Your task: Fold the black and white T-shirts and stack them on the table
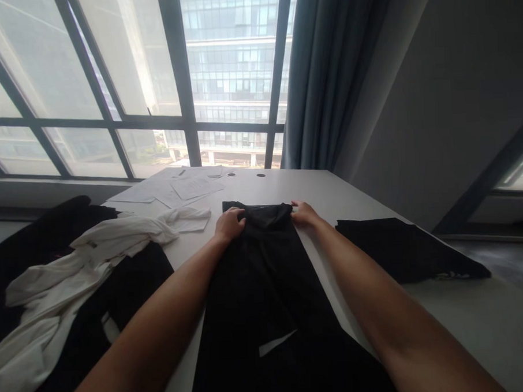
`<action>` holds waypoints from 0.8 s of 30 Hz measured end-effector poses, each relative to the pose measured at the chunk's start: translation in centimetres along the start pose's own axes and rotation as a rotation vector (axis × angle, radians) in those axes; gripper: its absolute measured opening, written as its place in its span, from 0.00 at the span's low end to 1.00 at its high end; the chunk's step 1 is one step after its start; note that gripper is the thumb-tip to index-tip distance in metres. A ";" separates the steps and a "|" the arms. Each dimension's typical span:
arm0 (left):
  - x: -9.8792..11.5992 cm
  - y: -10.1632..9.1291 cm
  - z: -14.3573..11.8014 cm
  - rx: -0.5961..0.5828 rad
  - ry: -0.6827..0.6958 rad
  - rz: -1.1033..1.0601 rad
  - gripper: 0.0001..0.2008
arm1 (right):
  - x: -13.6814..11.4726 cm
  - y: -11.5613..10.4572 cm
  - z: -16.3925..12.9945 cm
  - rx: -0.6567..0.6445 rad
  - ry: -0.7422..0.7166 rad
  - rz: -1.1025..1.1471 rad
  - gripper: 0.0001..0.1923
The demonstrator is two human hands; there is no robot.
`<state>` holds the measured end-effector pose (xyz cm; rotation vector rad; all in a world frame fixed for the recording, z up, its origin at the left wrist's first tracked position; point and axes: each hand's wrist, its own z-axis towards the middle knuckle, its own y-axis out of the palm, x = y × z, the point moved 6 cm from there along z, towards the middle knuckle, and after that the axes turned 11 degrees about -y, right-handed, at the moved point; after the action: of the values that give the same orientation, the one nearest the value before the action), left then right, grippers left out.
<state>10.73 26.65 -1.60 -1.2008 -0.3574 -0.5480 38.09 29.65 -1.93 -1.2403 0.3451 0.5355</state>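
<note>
Two hands: left hand (pixel 230 223) clenched on black garment (pixel 265 277) far edge | right hand (pixel 304 213) gripping same edge | white garment (pixel 95 255) heaped nearby, table (pixel 466 326).

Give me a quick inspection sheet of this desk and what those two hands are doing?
Surface: white table, well lit by the window.
Job's things: black garment laid lengthwise; left hand and right hand grip its far edge.
Clutter: white garment over dark clothes at left; folded black cloth at right; papers at the far side.
Fingers: closed on the fabric.
Cables: nothing seen.
Surroundings: window, grey curtain.
</note>
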 end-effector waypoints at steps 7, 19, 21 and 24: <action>0.5 0.1 -0.5 -0.018 -0.012 0.013 0.21 | 2.1 1.2 0.9 0.190 0.063 0.433 0.23; 0.7 0.0 -0.7 0.017 -0.012 0.062 0.22 | 1.1 -0.5 1.4 0.504 0.116 0.550 0.28; 0.8 0.0 -0.7 0.012 -0.023 0.090 0.22 | 0.6 0.1 1.5 0.404 0.036 0.430 0.32; 0.8 0.2 -0.7 0.002 -0.032 0.163 0.23 | -0.7 1.2 1.3 0.231 -0.079 0.169 0.33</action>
<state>11.47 25.92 -1.57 -1.2255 -0.2841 -0.3881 36.78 31.02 -2.17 -0.9697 0.4349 0.6679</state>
